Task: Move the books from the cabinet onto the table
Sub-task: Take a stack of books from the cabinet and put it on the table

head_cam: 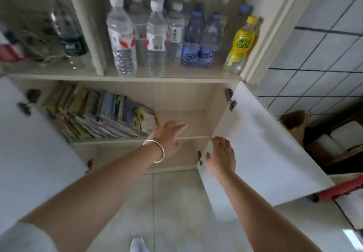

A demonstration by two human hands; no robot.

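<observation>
Nearest, we log 2 bare forearms over a pale tiled floor. Left hand, bangle at the wrist: fingers straight and loosely together, holding nothing, reaching over the lower shelf edge just right of the books. Right hand: fingers relaxed, slightly spread, resting on the edge of the open right door. Cabinet, both doors open. Lower shelf: books, leaning and stacked at its left; its right half is bare. Upper shelf: many water bottles and 1 yellow bottle.
</observation>
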